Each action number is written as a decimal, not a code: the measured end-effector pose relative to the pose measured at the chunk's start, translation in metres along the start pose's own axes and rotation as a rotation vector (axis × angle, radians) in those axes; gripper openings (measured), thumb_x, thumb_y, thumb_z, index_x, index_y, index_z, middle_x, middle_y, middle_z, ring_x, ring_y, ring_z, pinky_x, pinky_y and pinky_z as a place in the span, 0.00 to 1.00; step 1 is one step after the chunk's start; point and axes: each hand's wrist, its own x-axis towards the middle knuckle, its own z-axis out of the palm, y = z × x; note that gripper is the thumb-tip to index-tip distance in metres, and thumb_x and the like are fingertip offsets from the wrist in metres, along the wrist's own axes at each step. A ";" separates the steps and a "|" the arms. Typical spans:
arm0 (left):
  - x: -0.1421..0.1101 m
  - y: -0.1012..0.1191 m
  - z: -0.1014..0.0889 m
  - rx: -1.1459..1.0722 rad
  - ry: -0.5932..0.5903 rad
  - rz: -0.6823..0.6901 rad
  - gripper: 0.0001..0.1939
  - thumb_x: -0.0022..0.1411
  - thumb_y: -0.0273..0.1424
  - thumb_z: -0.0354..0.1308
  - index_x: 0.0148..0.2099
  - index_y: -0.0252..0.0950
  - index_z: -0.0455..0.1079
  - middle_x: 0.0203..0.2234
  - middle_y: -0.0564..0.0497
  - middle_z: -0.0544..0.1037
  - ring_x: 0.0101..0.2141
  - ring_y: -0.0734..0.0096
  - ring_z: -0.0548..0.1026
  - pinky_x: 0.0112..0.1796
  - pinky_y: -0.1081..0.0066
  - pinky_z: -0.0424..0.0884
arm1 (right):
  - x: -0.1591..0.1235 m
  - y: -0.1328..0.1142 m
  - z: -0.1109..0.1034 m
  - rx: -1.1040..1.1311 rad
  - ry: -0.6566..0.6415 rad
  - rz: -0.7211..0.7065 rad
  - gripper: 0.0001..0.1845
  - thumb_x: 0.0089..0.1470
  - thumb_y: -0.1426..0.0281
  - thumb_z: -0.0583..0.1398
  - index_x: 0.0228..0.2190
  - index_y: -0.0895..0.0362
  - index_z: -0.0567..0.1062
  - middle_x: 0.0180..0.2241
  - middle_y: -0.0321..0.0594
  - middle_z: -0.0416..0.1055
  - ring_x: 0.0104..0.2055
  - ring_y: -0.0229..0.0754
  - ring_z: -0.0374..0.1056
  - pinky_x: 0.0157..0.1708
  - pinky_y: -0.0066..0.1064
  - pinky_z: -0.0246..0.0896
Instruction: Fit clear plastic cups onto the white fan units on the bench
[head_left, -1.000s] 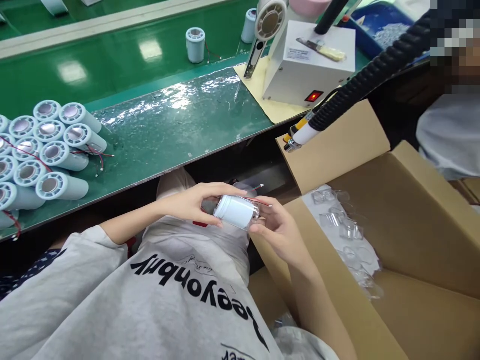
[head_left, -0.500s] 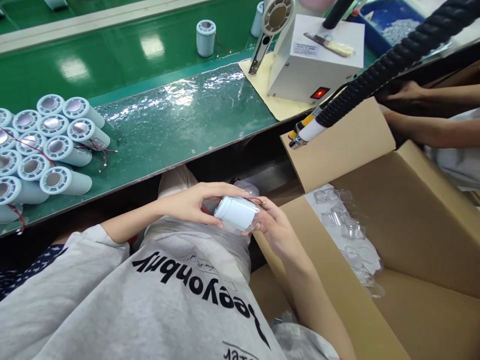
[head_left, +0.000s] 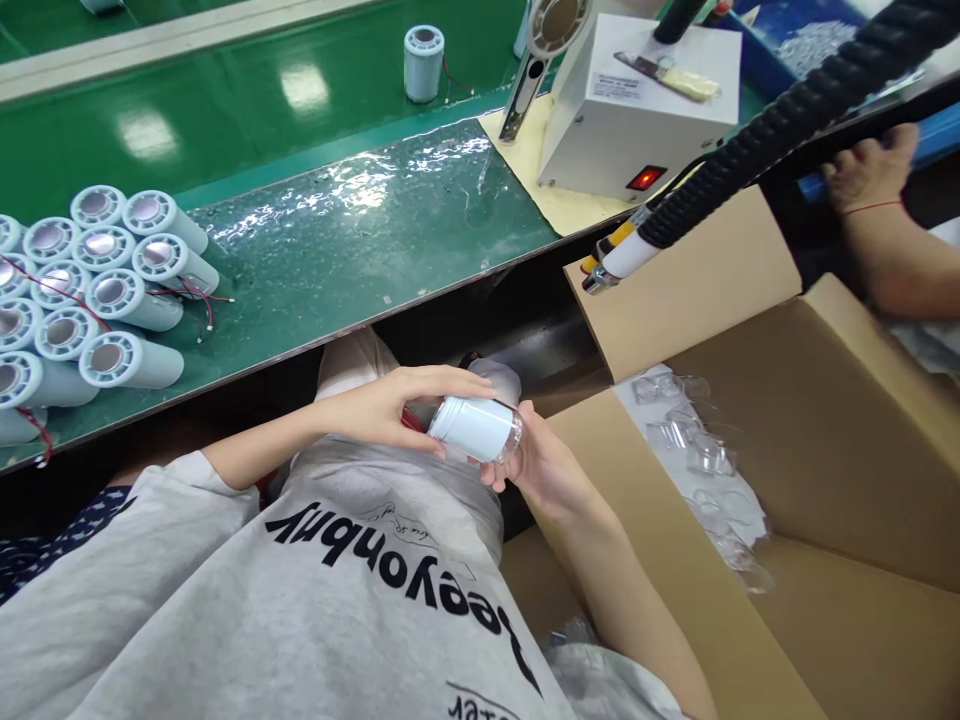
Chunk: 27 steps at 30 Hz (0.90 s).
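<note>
- Head view: both hands grip one light-blue cylinder [head_left: 472, 428], held tilted above the lap, just off the near edge of the counter [head_left: 315, 250].
- The left hand [head_left: 401, 402] clasps its left end, thumb below and fingers over the top.
- The right hand [head_left: 551, 465] closes around its right end, where clear plastic [head_left: 516, 437] shows.
- More light-blue cylinders [head_left: 150, 364] stand grouped at the counter's left, red wires among them.
- Right of the hands, an open cardboard box [head_left: 855, 430] contains clear plastic pieces [head_left: 711, 457].
- Beyond it shows a co-worker's hand [head_left: 870, 175].
</note>
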 end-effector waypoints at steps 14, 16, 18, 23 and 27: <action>-0.003 0.015 0.009 -0.072 0.113 -0.209 0.33 0.59 0.32 0.69 0.65 0.41 0.69 0.59 0.40 0.75 0.52 0.59 0.78 0.41 0.72 0.77 | -0.008 0.020 -0.007 -0.585 0.353 -0.341 0.23 0.67 0.51 0.54 0.50 0.55 0.72 0.41 0.47 0.81 0.36 0.46 0.80 0.35 0.38 0.80; -0.004 0.014 0.010 -0.138 0.118 -0.234 0.33 0.58 0.33 0.70 0.65 0.41 0.68 0.58 0.41 0.76 0.49 0.62 0.79 0.41 0.72 0.77 | -0.009 0.024 -0.011 -0.840 0.439 -0.664 0.21 0.66 0.65 0.58 0.59 0.50 0.66 0.60 0.50 0.72 0.52 0.49 0.77 0.46 0.44 0.79; -0.005 0.013 0.010 -0.171 0.112 -0.263 0.34 0.58 0.34 0.70 0.65 0.41 0.68 0.54 0.42 0.78 0.45 0.65 0.80 0.39 0.72 0.77 | -0.007 0.026 -0.014 -1.039 0.372 -0.980 0.33 0.62 0.74 0.60 0.65 0.44 0.61 0.70 0.49 0.58 0.64 0.53 0.68 0.54 0.50 0.75; -0.006 0.010 0.008 -0.193 0.073 -0.297 0.36 0.57 0.38 0.72 0.67 0.44 0.68 0.53 0.44 0.80 0.43 0.65 0.81 0.38 0.71 0.77 | -0.007 0.022 -0.016 -1.125 0.161 -1.149 0.36 0.60 0.77 0.65 0.64 0.39 0.66 0.65 0.41 0.68 0.64 0.51 0.69 0.58 0.47 0.74; -0.007 0.010 0.005 -0.254 -0.004 -0.228 0.39 0.57 0.35 0.72 0.69 0.48 0.66 0.64 0.43 0.72 0.58 0.56 0.76 0.51 0.65 0.77 | -0.011 0.022 -0.014 -0.728 0.104 -0.793 0.31 0.60 0.57 0.67 0.63 0.43 0.69 0.58 0.44 0.76 0.55 0.52 0.76 0.48 0.42 0.79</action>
